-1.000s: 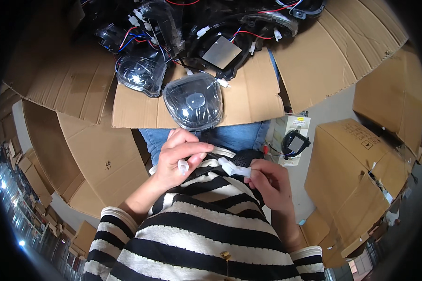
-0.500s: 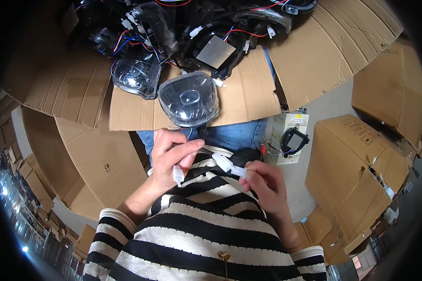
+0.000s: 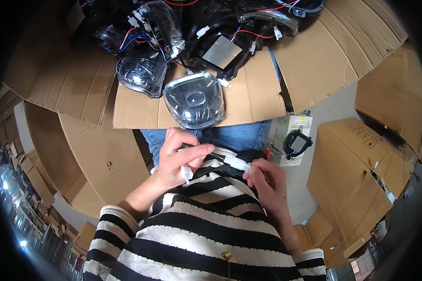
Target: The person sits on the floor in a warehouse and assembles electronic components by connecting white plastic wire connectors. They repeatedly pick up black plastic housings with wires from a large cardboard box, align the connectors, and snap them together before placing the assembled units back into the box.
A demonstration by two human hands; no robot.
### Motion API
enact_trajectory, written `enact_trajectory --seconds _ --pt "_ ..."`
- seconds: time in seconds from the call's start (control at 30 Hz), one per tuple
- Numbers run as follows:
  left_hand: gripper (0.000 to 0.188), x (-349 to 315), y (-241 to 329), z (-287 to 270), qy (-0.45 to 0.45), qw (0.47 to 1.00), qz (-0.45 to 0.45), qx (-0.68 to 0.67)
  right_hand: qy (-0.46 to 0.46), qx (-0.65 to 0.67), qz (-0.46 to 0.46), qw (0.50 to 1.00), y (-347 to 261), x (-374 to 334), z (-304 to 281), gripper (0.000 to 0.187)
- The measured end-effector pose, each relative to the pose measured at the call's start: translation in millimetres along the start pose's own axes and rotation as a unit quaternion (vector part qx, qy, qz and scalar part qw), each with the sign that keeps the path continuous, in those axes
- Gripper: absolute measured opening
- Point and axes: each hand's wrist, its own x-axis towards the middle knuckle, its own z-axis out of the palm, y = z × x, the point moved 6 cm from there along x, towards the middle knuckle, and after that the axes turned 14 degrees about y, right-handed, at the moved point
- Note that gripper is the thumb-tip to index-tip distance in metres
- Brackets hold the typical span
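Observation:
My left hand is closed around a dark cable running between thumb and fingers. A white plastic plug hangs at its palm side. To the right, at the cable's end, is a white wire connector, its pieces lined up end to end. My right hand pinches the near right end of that connector between thumb and fingertips. Whether the pieces are fully joined I cannot tell. Just beyond my left hand a clear-lensed headlight rests on a cardboard flap over my knees.
Several more lamps, including another clear-lensed lamp, pile up at the far side with loose wires and a metal-plated black housing. On the floor at the right lies a device with a black-framed part. Cardboard boxes stand on both sides.
The connector's pieces, at a slight angle before, now lie straighter and closer together. My left hand has shifted slightly right, and the whole view has drifted a little.

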Motion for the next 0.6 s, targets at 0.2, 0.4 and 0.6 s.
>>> enact_trajectory --seconds 0.2,0.4,0.6 --pt "0.021 1.3 8.5 -1.3 -0.017 0.993 -0.085 -0.076 -0.077 0.021 -0.066 0.995 -5.2 6.9 -9.5 0.016" --pt "0.021 29.1 19.6 -135.4 0.28 0.904 -0.191 -0.26 0.025 0.012 -0.07 0.997 -14.3 12.1 -44.1 0.015" --pt "0.016 31.0 88.6 -345.6 0.479 0.846 0.118 0.203 0.005 -0.001 -0.089 0.996 -17.0 14.1 -38.0 0.017"
